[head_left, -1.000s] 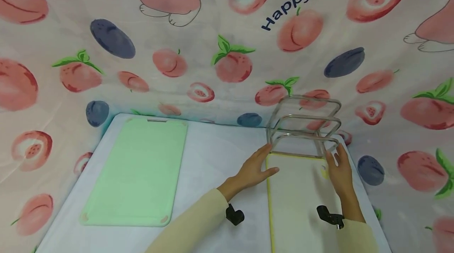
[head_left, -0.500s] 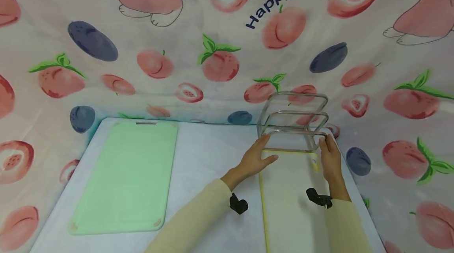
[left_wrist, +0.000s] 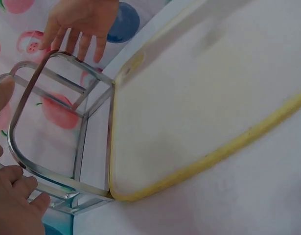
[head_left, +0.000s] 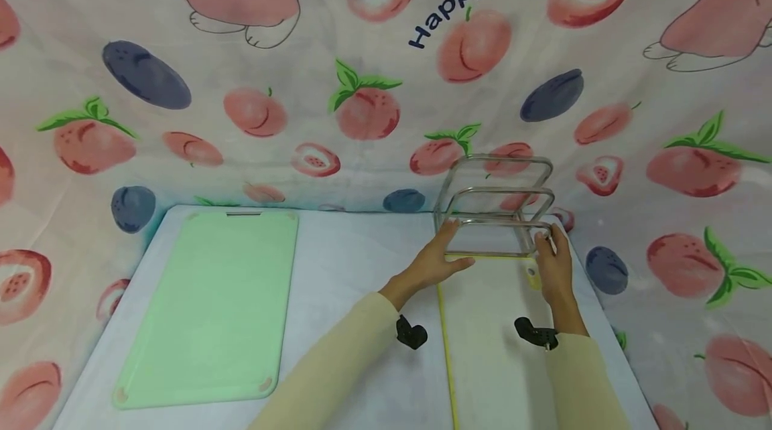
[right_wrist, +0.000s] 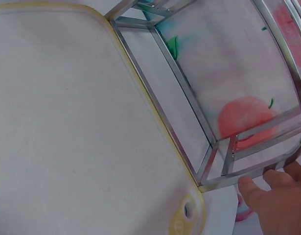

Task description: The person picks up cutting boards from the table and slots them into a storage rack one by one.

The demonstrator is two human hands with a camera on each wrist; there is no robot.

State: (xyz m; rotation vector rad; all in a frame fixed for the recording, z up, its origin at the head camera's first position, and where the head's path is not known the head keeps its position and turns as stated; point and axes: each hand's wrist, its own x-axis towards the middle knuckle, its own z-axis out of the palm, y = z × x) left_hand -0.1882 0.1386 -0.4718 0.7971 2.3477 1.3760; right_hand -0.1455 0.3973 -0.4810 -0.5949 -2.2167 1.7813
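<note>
A silver metal wire rack (head_left: 502, 189) with upright bent loops stands at the back right of the table. My left hand (head_left: 431, 261) is at its left side, fingertips on the frame and thumb spread toward me. At the other side, my right hand (head_left: 555, 268) has its fingers against the front right of the frame. In the left wrist view, the right-hand fingers (left_wrist: 74, 41) hang extended beside the top of the front loop. A white cutting board (head_left: 494, 329) with a yellow edge lies flat below my hands, its far edge right at the rack's base.
On the left of the white-covered table (head_left: 356, 262) lies a light green cutting board (head_left: 217, 303). Fruit-printed cloth (head_left: 356, 175) hangs behind and along both sides. A yellow corner with a hole (right_wrist: 182, 215) marks the white board's far right.
The head view has shifted to the right. My right hand has moved in closer against the rack's right side, and its thumb is nearer the front loop. The left hand remains at the rack's left side.
</note>
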